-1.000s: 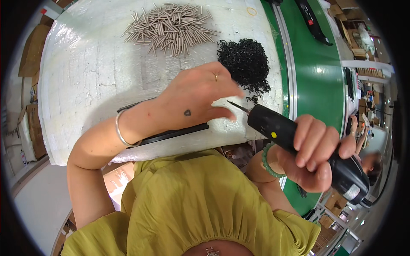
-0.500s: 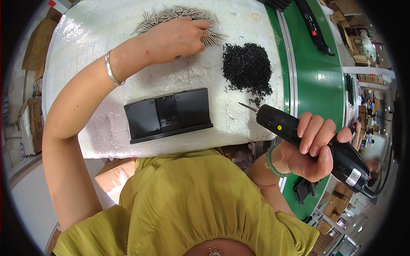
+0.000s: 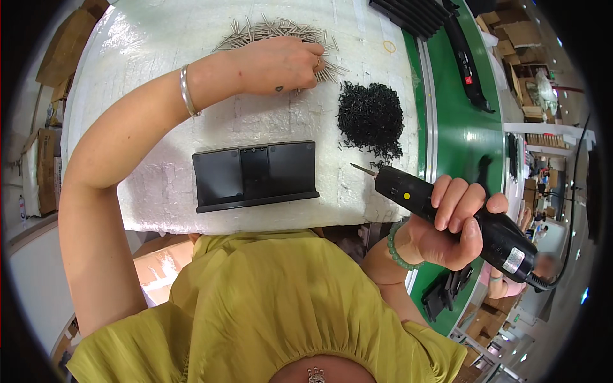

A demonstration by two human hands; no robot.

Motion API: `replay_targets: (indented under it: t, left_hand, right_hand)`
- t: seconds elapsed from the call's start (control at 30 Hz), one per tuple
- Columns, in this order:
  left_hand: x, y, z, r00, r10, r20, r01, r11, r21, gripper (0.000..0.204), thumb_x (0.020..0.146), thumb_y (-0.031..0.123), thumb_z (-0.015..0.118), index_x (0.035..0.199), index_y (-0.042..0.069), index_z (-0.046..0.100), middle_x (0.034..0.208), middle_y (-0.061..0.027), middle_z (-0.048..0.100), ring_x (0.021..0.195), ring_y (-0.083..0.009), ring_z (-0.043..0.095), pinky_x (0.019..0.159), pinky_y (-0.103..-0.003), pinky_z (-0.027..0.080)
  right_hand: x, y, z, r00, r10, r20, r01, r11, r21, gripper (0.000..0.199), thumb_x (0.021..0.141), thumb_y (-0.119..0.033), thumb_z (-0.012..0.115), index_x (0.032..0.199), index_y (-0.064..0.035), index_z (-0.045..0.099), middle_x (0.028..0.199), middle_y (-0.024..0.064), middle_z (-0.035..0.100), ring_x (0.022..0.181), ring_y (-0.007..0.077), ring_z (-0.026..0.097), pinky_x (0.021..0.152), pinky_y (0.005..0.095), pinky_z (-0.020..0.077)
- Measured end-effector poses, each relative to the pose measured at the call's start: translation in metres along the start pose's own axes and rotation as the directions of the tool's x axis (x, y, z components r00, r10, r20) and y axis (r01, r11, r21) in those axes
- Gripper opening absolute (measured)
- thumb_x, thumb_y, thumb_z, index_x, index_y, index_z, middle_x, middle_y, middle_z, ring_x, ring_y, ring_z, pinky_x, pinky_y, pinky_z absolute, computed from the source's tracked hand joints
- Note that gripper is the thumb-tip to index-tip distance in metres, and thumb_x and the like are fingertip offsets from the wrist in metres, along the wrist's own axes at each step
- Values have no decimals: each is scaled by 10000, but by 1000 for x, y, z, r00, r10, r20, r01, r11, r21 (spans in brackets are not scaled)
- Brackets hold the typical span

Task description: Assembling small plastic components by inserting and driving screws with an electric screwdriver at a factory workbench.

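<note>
Since a moment ago my left hand (image 3: pixel 281 64) has settled deeper on the pins (image 3: pixel 281 32) at the far edge of the bench (image 3: pixel 128 96), fingers curled over them; whether they pinch one I cannot tell. My right hand (image 3: pixel 447 223) grips the driver (image 3: pixel 460 217) off the bench's right edge, tip toward the black screws (image 3: pixel 370 118). Between lies the black part (image 3: pixel 255 175), untouched. Pins look thin, stiff, light and apt to roll; I'd pinch one mid-shaft.

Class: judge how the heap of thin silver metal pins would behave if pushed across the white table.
The thin silver metal pins lie loose, so the heap would probably scatter. Their slim round shape suggests rolling. The left hand resting on them hints they are light.
</note>
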State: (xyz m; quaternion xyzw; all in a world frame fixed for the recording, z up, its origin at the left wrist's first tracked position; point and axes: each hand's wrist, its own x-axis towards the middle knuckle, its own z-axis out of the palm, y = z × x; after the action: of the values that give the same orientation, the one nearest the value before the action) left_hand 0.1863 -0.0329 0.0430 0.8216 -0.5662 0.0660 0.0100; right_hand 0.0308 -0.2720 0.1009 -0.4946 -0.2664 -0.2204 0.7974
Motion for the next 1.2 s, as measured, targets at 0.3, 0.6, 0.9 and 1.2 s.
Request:
replay_targets:
  t: [0.3, 0.6, 0.9, 1.2]
  left_hand:
    - [-33, 20, -9, 925, -293, -244, 200, 917, -344, 32, 788, 53, 625, 799, 23, 618, 862, -77, 613, 872, -250, 579, 743, -363, 494]
    - [-111, 131, -8, 517, -812, -271, 482, 538, -692, 159, 667, -45, 733, 803, 21, 683, 726, -61, 623, 688, -195, 569, 573, -280, 459]
    - [-108, 144, 1, 445, -841, -308, 562, 530, -634, 132, 670, 14, 715, 770, 80, 660, 673, -16, 595, 637, -208, 532, 550, -313, 461]
    - [-109, 143, -1, 441, -862, -249, 548, 479, -686, 92, 686, 34, 695, 710, 59, 610, 626, -33, 581, 621, -218, 537, 542, -324, 456]
  right_hand:
    - [2, -2, 5, 1000, -3, 7, 3, 1000, 5, 333, 782, -88, 525, 1103, -82, 438, 600, 0, 434, 479, 117, 429, 544, 281, 365]
    - [10, 40, 58, 946, 154, 284, -195, 973, 122, 347, 777, -105, 533, 1116, -91, 462, 625, -28, 432, 516, 89, 433, 595, 263, 358]
    - [11, 67, 73, 869, 196, 454, -271, 957, 104, 387, 791, -108, 503, 1176, -117, 467, 658, -24, 441, 557, 102, 442, 634, 288, 363]
    - [12, 65, 78, 845, 220, 487, -280, 959, 53, 394, 792, -107, 512, 1183, -114, 460, 652, -22, 442, 552, 102, 448, 623, 290, 365]
